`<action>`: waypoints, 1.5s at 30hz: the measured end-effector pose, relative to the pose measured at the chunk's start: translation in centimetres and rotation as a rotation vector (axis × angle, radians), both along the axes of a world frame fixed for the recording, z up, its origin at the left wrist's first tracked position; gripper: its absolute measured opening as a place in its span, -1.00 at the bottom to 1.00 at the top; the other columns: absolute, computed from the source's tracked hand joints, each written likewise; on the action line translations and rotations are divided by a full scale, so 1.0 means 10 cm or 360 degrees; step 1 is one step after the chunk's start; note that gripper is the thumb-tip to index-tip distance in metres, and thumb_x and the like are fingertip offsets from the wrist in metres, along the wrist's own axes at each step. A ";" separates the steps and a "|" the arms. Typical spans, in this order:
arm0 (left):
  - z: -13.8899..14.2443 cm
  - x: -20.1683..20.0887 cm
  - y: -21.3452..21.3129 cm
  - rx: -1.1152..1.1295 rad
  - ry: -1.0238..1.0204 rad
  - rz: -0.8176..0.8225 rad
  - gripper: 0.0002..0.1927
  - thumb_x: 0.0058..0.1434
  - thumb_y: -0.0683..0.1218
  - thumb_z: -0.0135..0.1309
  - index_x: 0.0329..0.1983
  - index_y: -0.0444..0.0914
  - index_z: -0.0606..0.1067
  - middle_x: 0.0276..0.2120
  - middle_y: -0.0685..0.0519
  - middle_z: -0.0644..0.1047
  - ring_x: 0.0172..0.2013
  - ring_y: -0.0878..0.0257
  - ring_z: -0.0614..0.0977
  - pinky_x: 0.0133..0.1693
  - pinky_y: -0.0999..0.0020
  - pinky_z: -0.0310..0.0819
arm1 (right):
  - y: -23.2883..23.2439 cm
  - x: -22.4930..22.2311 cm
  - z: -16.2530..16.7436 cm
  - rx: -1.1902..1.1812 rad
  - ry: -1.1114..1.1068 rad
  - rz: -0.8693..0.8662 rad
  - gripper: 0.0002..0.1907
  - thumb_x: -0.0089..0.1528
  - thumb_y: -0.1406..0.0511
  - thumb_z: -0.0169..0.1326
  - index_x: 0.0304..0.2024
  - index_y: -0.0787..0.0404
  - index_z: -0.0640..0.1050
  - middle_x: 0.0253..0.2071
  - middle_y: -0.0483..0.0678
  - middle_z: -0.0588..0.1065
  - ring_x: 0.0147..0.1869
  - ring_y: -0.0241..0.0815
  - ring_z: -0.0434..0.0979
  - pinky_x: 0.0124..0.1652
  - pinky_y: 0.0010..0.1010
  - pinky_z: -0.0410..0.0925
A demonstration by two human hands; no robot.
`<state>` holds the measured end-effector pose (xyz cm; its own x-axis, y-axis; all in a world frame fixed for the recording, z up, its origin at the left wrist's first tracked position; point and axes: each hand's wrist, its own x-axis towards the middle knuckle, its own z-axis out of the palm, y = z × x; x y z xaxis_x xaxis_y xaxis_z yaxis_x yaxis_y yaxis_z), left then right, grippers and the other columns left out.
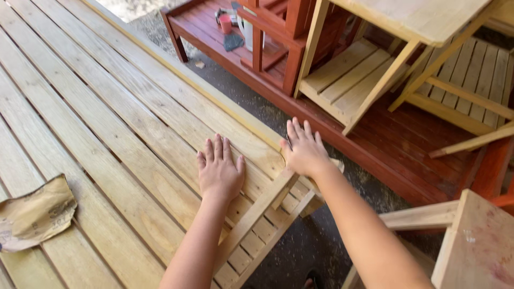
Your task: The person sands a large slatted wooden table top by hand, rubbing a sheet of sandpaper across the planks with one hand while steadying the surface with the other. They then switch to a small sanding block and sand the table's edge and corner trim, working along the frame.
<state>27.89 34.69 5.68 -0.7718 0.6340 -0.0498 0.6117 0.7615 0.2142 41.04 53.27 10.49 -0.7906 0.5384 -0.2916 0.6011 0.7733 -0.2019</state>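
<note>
Slatted panel (pixel 107 123): left hand (pixel 218 170) flat, open; right hand (pixel 304 150) perhaps pressing sandpaper at the edge, where splinters could catch.

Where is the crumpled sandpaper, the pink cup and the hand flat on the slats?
Sandpaper (pixel 33 215), head view, middle of the brown sheet.
Pink cup (pixel 226 23), head view, its side.
Left hand (pixel 219 172), head view, back of the hand.

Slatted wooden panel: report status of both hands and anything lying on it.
Left hand flat on slatted wooden panel, fingers spread. Right hand pressed over panel's edge, something dark barely visible under it. Sandpaper sheet lies loose on the slats, apart from both hands.
</note>
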 end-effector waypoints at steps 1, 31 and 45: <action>0.00 0.01 -0.01 0.0023 0.0043 -0.0018 -0.24 0.40 0.26 -0.46 0.53 -0.25 -0.03 0.54 -0.03 -0.10 0.51 0.02 -0.15 0.41 0.01 -0.33 | -0.02 -0.02 0.00 0.0085 -0.0013 0.0039 -0.26 0.42 -0.07 -0.56 0.54 0.11 -0.21 0.60 -0.09 -0.34 0.66 -0.03 -0.45 0.49 -0.05 -0.33; 0.07 -0.03 0.03 0.0048 0.0019 -0.0002 -0.22 0.37 0.27 -0.43 0.53 -0.23 -0.04 0.53 -0.01 -0.09 0.50 0.04 -0.15 0.41 -0.01 -0.33 | 0.50 0.40 -0.15 -0.1255 0.0929 -0.0110 -0.51 0.40 0.08 -0.12 0.29 0.12 0.52 0.10 -0.13 0.56 0.16 -0.30 0.43 0.18 -0.46 0.25; 0.10 -0.08 0.10 -0.0067 0.0010 0.0023 -0.21 0.37 0.28 -0.49 0.54 -0.23 -0.11 0.53 0.01 -0.12 0.50 0.05 -0.19 0.39 -0.06 -0.37 | 0.41 0.50 0.01 -0.1287 0.0910 -0.0031 -0.49 0.38 0.04 -0.14 0.28 0.07 0.48 0.34 -0.11 0.47 0.39 -0.20 0.42 0.30 -0.36 0.21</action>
<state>27.12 35.72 6.73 -0.7810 0.6204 -0.0713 0.6021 0.7784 0.1776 46.04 57.34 10.56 -0.9201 0.3600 -0.1543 0.2597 0.2659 -0.9284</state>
